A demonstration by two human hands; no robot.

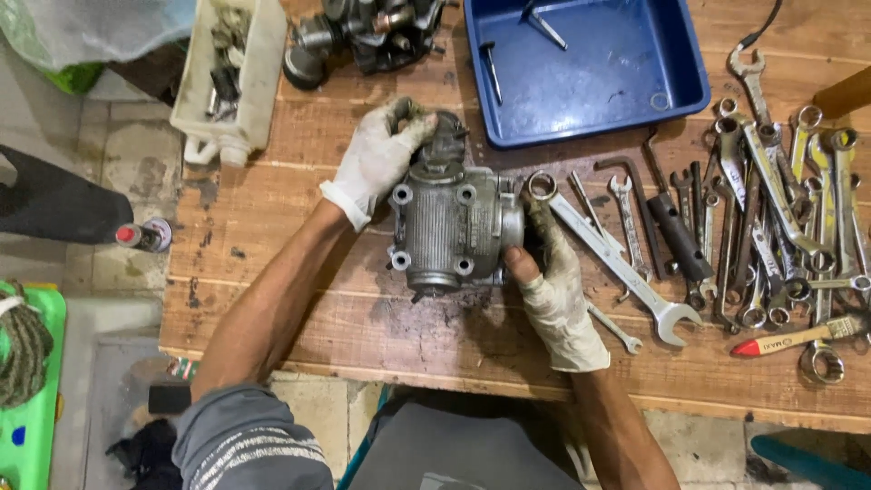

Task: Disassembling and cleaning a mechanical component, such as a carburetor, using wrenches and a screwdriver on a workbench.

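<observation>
Both gloved hands gripped the engine casing (451,225): left hand (376,159) at ten o'clock, right hand (555,290) at four, steadying it for inspection.

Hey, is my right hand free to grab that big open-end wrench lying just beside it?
Probably not right away: the right hand is gripping the grey metal engine part, as is the left hand. The big wrench lies uncovered on the wooden bench right beside it, so nothing else blocks the way.
</observation>
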